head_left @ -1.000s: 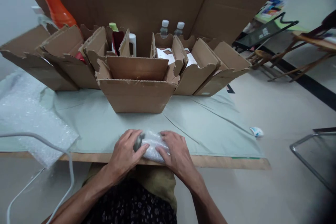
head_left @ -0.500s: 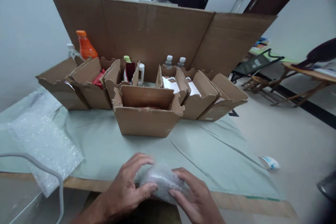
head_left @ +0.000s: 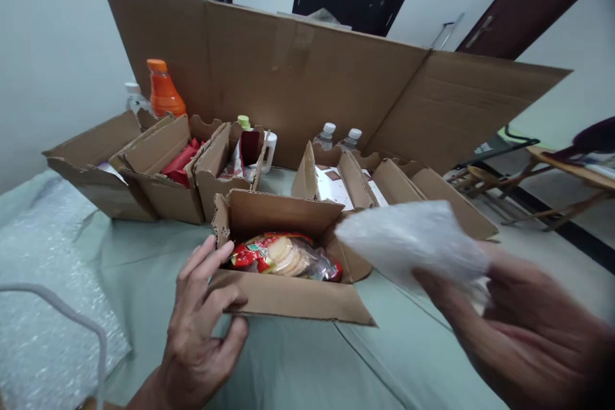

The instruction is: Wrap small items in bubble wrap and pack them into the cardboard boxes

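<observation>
A small open cardboard box (head_left: 288, 301) stands in front of me, its front flap tilted outward. Inside it lies a clear and red packet of round biscuits (head_left: 286, 256). My left hand (head_left: 202, 320) rests against the box's left front corner, fingers spread and touching the cardboard. On the right, my right hand (head_left: 509, 320) grips a bubble-wrapped bundle (head_left: 413, 237) between thumb and fingers, raised beside the box's right end. What the wrap encloses cannot be made out.
Behind stand several cardboard bins, one with a red packet (head_left: 182, 163). An orange bottle (head_left: 166, 93) and white-capped bottles (head_left: 325, 136) stand behind them, before a tall cardboard screen (head_left: 312, 70). Bubble wrap (head_left: 52, 295) and a grey cable or tube (head_left: 62, 311) are at left.
The bundle has gone from between both hands to my right hand alone, raised rightward. My left hand has moved forward to the box. The front flap now leans outward, exposing the biscuits.
</observation>
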The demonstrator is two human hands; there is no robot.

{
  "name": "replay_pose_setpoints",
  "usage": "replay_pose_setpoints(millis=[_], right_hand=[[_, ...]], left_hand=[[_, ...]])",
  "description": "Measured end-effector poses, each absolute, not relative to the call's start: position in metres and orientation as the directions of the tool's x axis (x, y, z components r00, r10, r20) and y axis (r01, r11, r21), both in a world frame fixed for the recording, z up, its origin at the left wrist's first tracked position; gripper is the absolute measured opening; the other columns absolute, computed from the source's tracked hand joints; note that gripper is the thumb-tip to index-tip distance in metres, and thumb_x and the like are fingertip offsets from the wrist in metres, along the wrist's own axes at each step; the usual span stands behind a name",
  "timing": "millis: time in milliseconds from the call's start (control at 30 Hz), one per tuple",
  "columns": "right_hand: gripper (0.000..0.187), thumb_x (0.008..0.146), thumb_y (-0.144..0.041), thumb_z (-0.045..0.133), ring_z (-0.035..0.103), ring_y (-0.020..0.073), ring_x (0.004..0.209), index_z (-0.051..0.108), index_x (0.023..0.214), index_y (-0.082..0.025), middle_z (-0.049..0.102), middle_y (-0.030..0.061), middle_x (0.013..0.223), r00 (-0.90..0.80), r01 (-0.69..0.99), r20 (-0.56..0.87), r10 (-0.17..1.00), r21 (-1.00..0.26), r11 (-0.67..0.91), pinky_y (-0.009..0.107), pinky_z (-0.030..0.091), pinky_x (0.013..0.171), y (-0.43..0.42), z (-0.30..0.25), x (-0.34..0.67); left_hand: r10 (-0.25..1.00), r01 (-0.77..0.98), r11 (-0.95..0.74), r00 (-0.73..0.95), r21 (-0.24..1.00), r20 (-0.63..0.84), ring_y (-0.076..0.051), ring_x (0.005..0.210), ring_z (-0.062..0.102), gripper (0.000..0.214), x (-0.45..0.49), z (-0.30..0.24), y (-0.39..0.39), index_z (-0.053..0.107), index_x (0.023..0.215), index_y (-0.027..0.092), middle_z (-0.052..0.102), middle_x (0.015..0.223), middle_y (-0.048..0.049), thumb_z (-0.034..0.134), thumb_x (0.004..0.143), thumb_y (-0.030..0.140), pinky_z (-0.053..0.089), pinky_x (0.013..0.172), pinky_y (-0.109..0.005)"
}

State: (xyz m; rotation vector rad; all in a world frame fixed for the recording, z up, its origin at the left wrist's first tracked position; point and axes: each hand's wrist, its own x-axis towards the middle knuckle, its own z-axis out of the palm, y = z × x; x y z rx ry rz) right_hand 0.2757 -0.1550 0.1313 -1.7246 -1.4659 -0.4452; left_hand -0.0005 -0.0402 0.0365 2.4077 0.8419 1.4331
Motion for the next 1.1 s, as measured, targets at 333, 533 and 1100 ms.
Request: replay_pose_setpoints(millis=[333, 533, 1100], right_hand=[[0.022, 0.100, -0.014, 0.049, 0.062, 0.0207, 0.079, 0.069, 0.094, -0.019, 0.071, 0.0067, 0.089, -0.688, 0.693, 0.069, 0.722, 0.356, 0.627, 0.034, 0.046, 0.068, 0.002, 0.139, 0.198], [0.017, 0.094, -0.013, 0.059, 0.069, 0.0212, 0.083, 0.074, 0.085, -0.017, 0.076, 0.0075, 0.089, -0.680, 0.680, -0.210, 0.702, 0.175, 0.711, 0.031, 0.047, 0.062, 0.050, 0.106, 0.167], [0.042, 0.086, -0.048, 0.068, 0.074, 0.0235, 0.078, 0.068, 0.120, -0.022, 0.078, 0.0089, 0.105, 0.283, 0.876, 0.402, 0.871, -0.478, -0.064, 0.037, 0.061, 0.070, -0.167, 0.077, 0.287]], left_hand=[[0.609, 0.341, -0.791, 0.353, 0.509, 0.710, -0.039, 0.144, 0.037, 0.026, 0.003, 0.030, -0.039, 0.054, 0.093, 0.024, 0.046, 0.148, -0.0106, 0.053, 0.079, 0.002, 0.046, 0.105, -0.065], [0.606, 0.319, -0.794, 0.340, 0.518, 0.719, -0.039, 0.144, 0.038, 0.025, 0.005, 0.029, -0.038, 0.054, 0.089, 0.022, 0.049, 0.145, -0.0127, 0.052, 0.077, 0.000, 0.045, 0.106, -0.063], [0.903, 0.202, -0.410, 0.231, 0.890, 0.363, -0.030, 0.139, 0.049, 0.077, -0.014, -0.011, -0.009, 0.025, 0.158, 0.028, 0.040, 0.158, -0.0154, 0.062, 0.091, 0.029, 0.043, 0.114, -0.052]])
